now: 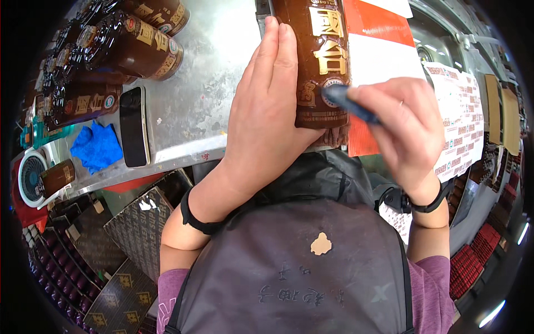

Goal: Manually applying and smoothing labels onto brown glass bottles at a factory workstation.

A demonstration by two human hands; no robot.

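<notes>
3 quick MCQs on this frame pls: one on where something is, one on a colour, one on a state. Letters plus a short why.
1. Where does the dark phone lie?
A. on the metal table, left of the left hand
B. on the apron
C. under the red sheet

2. What colour is the crumpled cloth at the table's left edge?
A. white
B. blue
C. green

3. What is the right hand doing?
A. resting empty and flat
B. pinching a blue tool against the brown bottle's label
C. holding the phone

Answers:
1 A: the phone rests face up on the metal table, left of the left hand.
2 B: the cloth is bright blue.
3 B: the fingers pinch the blue tool, its tip on the brown bottle, which the left hand steadies.
</notes>
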